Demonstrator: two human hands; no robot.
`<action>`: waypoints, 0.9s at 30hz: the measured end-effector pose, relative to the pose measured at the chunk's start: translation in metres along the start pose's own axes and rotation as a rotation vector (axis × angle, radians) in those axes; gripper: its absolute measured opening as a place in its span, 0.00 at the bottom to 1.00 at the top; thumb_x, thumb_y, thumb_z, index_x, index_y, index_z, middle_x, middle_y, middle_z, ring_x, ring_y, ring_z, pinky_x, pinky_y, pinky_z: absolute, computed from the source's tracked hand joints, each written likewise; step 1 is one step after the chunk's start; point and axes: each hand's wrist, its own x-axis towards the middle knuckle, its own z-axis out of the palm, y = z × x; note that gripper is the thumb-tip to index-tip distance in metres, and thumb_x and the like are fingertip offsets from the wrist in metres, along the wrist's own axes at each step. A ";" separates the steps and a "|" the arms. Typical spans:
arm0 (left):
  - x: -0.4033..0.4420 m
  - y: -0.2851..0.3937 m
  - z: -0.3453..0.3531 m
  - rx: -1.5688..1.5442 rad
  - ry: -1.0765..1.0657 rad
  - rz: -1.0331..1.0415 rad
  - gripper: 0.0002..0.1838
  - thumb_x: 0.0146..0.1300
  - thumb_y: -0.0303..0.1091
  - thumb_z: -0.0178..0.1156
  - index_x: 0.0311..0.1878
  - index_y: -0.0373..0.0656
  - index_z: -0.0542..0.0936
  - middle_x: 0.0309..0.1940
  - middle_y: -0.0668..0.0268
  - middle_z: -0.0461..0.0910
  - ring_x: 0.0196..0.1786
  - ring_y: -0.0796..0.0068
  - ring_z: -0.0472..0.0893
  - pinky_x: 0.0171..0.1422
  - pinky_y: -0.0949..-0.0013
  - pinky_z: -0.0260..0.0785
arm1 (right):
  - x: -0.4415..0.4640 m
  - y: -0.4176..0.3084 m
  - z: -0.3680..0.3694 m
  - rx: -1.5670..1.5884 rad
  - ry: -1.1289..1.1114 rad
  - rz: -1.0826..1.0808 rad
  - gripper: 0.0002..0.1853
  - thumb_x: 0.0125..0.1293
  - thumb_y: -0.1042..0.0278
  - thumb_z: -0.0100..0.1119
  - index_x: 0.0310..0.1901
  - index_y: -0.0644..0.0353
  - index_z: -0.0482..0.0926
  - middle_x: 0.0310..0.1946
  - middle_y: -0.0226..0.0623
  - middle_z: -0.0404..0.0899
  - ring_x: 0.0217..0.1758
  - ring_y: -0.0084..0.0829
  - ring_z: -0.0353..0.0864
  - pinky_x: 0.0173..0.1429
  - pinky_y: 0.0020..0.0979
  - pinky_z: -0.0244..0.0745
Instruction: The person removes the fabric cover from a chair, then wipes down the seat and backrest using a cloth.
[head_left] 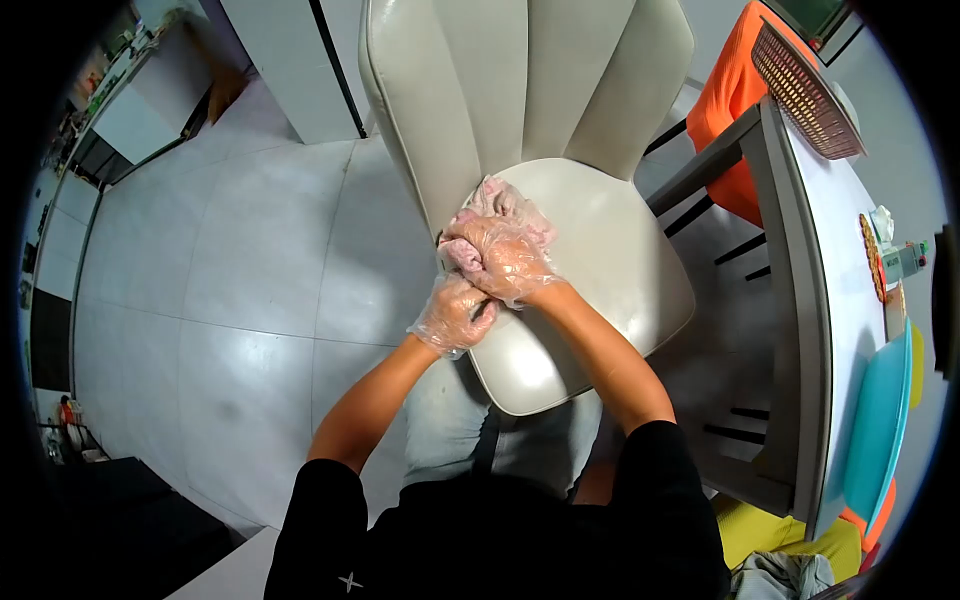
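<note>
A cream padded chair (620,235) stands in front of me, with a ribbed backrest and a smooth seat. Over the seat's left rear side, my right hand (510,262), in a clear plastic glove, is closed on a crumpled pink cloth (515,205). Part of the cloth bulges out between its thumb and fingers. Just below it, at the seat's left edge, my left hand (455,315) wears the same kind of glove. Its fingers are curled in, close against the right hand; what they hold, if anything, is hidden.
To the right runs a table (800,300) with a woven basket (805,90), a plastic bottle (905,260) and a turquoise basin (880,430). An orange-covered chair (735,120) stands behind it. Grey floor tiles (240,270) lie to the left, with low cabinets (65,240) beyond.
</note>
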 end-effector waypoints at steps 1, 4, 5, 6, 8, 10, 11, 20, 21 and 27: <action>0.002 -0.001 -0.001 -0.013 0.012 -0.004 0.04 0.55 0.29 0.67 0.34 0.41 0.85 0.32 0.59 0.84 0.37 0.53 0.82 0.46 0.55 0.74 | 0.003 -0.003 -0.003 -0.030 0.005 -0.004 0.23 0.63 0.57 0.62 0.59 0.52 0.79 0.56 0.45 0.81 0.57 0.52 0.80 0.63 0.49 0.73; 0.001 -0.009 -0.002 -0.091 -0.010 -0.075 0.02 0.56 0.29 0.67 0.31 0.42 0.85 0.28 0.59 0.83 0.33 0.53 0.82 0.43 0.56 0.74 | 0.010 0.011 -0.008 -0.026 -0.118 -0.051 0.22 0.60 0.59 0.63 0.58 0.49 0.80 0.58 0.40 0.80 0.60 0.48 0.79 0.65 0.49 0.72; 0.002 -0.011 -0.002 -0.082 -0.010 -0.093 0.02 0.56 0.29 0.67 0.30 0.42 0.85 0.28 0.59 0.83 0.32 0.54 0.82 0.42 0.56 0.74 | 0.013 0.017 -0.010 -0.005 -0.158 -0.086 0.23 0.60 0.60 0.64 0.58 0.49 0.80 0.58 0.40 0.80 0.60 0.48 0.79 0.66 0.49 0.71; 0.002 -0.012 0.000 -0.074 -0.011 -0.113 0.03 0.57 0.28 0.66 0.29 0.42 0.84 0.27 0.59 0.83 0.31 0.54 0.81 0.40 0.57 0.73 | 0.013 0.015 -0.015 -0.078 -0.157 -0.094 0.23 0.56 0.61 0.66 0.56 0.46 0.81 0.57 0.38 0.81 0.60 0.45 0.80 0.70 0.44 0.68; 0.003 -0.009 0.003 -0.053 0.020 -0.135 0.03 0.58 0.28 0.66 0.28 0.43 0.83 0.27 0.60 0.83 0.31 0.55 0.81 0.39 0.58 0.72 | 0.018 0.020 -0.014 -0.156 -0.110 -0.210 0.22 0.54 0.62 0.67 0.54 0.47 0.81 0.54 0.37 0.82 0.59 0.43 0.80 0.71 0.42 0.66; 0.004 -0.008 0.004 -0.071 0.048 -0.116 0.03 0.58 0.27 0.65 0.28 0.43 0.83 0.27 0.60 0.83 0.31 0.56 0.81 0.40 0.59 0.72 | 0.025 0.010 -0.025 -0.196 -0.092 -0.298 0.21 0.53 0.63 0.67 0.51 0.46 0.82 0.51 0.35 0.82 0.60 0.42 0.80 0.72 0.42 0.65; 0.005 -0.009 0.005 -0.078 0.062 -0.104 0.03 0.58 0.27 0.65 0.28 0.43 0.82 0.27 0.61 0.83 0.32 0.57 0.81 0.40 0.59 0.72 | 0.032 -0.002 -0.037 -0.199 -0.098 -0.327 0.20 0.52 0.65 0.68 0.50 0.46 0.82 0.50 0.33 0.83 0.60 0.41 0.79 0.72 0.44 0.65; 0.009 -0.012 0.001 -0.075 0.063 -0.064 0.04 0.56 0.23 0.63 0.28 0.43 0.80 0.28 0.62 0.82 0.32 0.59 0.80 0.41 0.60 0.72 | 0.034 0.106 -0.046 -0.528 0.005 0.326 0.28 0.48 0.65 0.71 0.55 0.47 0.77 0.50 0.31 0.83 0.56 0.36 0.83 0.60 0.37 0.76; 0.009 -0.012 0.002 -0.075 0.066 -0.062 0.04 0.55 0.23 0.63 0.28 0.43 0.80 0.28 0.62 0.82 0.32 0.59 0.80 0.41 0.61 0.71 | 0.028 0.119 -0.056 -0.429 0.020 0.326 0.29 0.50 0.66 0.70 0.57 0.48 0.76 0.51 0.34 0.83 0.57 0.39 0.82 0.62 0.37 0.76; 0.008 -0.015 0.007 -0.121 0.017 -0.141 0.04 0.54 0.23 0.62 0.27 0.42 0.78 0.27 0.61 0.81 0.30 0.60 0.80 0.39 0.60 0.72 | 0.023 0.119 -0.067 -0.523 0.087 0.542 0.20 0.65 0.64 0.61 0.59 0.47 0.77 0.55 0.37 0.84 0.59 0.44 0.82 0.62 0.39 0.77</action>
